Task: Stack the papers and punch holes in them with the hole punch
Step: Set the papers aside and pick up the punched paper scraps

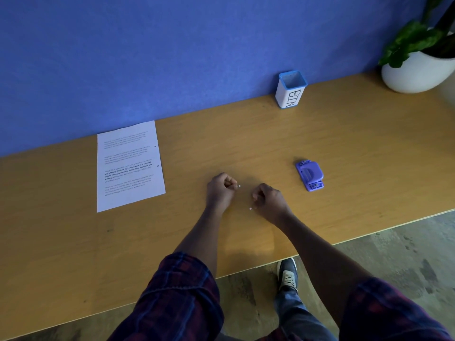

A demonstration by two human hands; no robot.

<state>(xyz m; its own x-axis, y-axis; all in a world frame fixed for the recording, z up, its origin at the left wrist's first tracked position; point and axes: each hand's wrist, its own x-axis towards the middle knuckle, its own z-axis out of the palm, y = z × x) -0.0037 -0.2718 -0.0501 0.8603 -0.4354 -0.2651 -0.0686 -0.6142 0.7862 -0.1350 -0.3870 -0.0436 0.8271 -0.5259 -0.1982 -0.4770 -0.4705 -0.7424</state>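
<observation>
1. Two bare hands rest on a wooden desk (344,148) set against a blue wall (172,57), seen from a camera worn on the person's head.
2. Left hand (220,189): fingers curled in toward the palm, knuckles up, with a tiny white paper dot (239,186) lying just beside the fingertips. Whether the fingers pinch anything cannot be told at this size.
3. Right hand (269,200): fingers likewise curled under, and a second white dot (250,208) lies on the desk just beside its near edge. Whether it holds anything cannot be told either.
4. Papers (129,166): a printed stack lies flat on the desk to the left of both hands, well apart from them, its far edge close to the wall. Two small dark holes show along its right margin. How many sheets it holds cannot be told.
5. Hole punch (309,175): the small purple tool sits on the desk to the right of the right hand, apart from it and untouched.
6. Farther back, a white cup with a blue rim, lettered "BIN" (291,91), stands upright near the wall.
7. At the far right corner, a white pot (416,72) holds a green leafy plant (413,38).
8. Plaid sleeves (177,296) are pushed up both forearms; below the desk edge, a shoe (287,274) stands on a grey floor (394,252).
</observation>
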